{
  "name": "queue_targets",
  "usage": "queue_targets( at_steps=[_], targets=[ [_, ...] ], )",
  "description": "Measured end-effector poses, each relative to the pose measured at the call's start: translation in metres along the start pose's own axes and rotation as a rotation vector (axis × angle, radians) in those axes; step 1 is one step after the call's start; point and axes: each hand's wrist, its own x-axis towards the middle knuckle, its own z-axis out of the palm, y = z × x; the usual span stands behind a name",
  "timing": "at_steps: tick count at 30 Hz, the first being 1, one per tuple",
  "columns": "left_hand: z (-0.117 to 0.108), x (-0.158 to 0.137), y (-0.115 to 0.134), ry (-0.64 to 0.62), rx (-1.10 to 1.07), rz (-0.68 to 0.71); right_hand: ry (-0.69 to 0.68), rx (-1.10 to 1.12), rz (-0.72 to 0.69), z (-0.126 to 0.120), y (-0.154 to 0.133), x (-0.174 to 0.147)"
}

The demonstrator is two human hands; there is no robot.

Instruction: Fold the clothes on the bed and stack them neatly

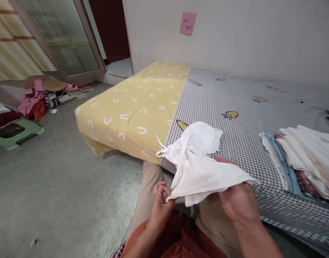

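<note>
A white cloth point(207, 172) with thin white tie strings point(161, 152) spreads over my lap and the near edge of the bed. It is gathered where the strings are knotted, and its far part lies on the checked cover. My left hand point(162, 202) pinches the near left corner of the cloth between thumb and finger. On the other side, my right hand point(239, 200) grips the right part from beneath. Cloth hides some of its fingers, while one shows beyond the far edge.
A folded stack of clothes point(309, 161) lies on the bed at the right. The bed carries a yellow cover point(127, 96) and a checked cover point(207, 96). A green stool point(19, 130) and a pink cloth pile point(34, 96) are on the floor at left.
</note>
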Motion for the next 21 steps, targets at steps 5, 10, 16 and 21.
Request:
queue_targets(
  at_steps=[5,10,16,21],
  targets=[
    [-0.003,-0.004,-0.001,-0.059,0.074,0.013,0.074,0.156,0.058,-0.005,-0.011,0.0],
    [-0.006,-0.011,0.011,-0.167,0.003,-0.006,0.022,0.192,0.073,-0.02,-0.008,0.004],
    [-0.03,0.012,0.058,-0.055,0.027,0.125,0.047,0.197,-0.064,-0.032,-0.009,0.011],
    [-0.066,0.04,0.164,0.176,0.263,0.785,0.184,0.358,-0.159,-0.022,-0.064,0.021]
  ],
)
